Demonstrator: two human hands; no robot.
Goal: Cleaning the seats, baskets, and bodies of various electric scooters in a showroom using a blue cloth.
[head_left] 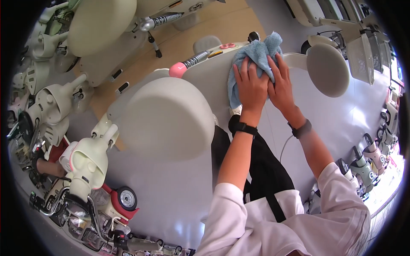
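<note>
A blue cloth (pixel 256 53) lies bunched over the light grey side of a scooter body (pixel 218 70). My left hand (pixel 252 87) presses on it with the fingers over its folds. Close beside it, my right hand (pixel 280 83) holds the cloth's right part, its fingers pressed into the raised bunch. The hands nearly touch at the thumbs. Left of the cloth are a pink-ended spring shock absorber (pixel 194 60) and a large, round cream seat (pixel 168 115). A smaller round pad (pixel 328 70) stands to the right. The surface under the cloth is hidden.
Another scooter with a round seat (pixel 102 25) stands at the far left. Pale scooter front parts (pixel 87 160), handlebars (pixel 55 207) and a red-and-white scooter's wheel (pixel 127 198) crowd the left. A wire basket (pixel 361 59) is at upper right. Small scooters (pixel 363 170) line the right edge.
</note>
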